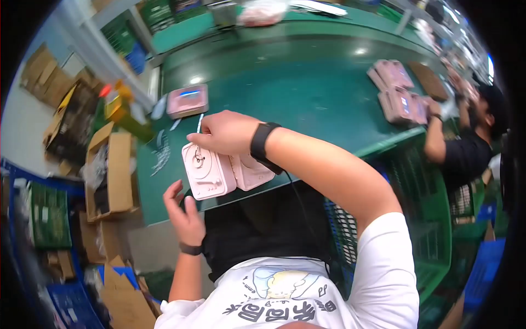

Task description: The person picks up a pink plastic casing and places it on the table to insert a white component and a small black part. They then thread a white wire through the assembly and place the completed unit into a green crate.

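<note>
A pale pink plastic housing [207, 178] with a round, turntable-like recess lies near the table's front edge. Against its right side is a second pink housing [253, 174], partly under my right wrist. My right hand [227, 132] is above the first housing's far edge, fingers pinched together and pointing down. A thin white strip [200, 122] shows beside these fingertips; whether they grip it is unclear. My left hand [187, 218] is off the housing's near left corner, fingers apart and holding nothing.
On the green table [285, 90] a pink case [188, 101] sits at the far left, near loose white strips [161, 153]. Stacked pink cases [399, 96] are at the right, beside a co-worker [466, 145]. A cardboard box [118, 172] is left; a green crate [413, 192] is right.
</note>
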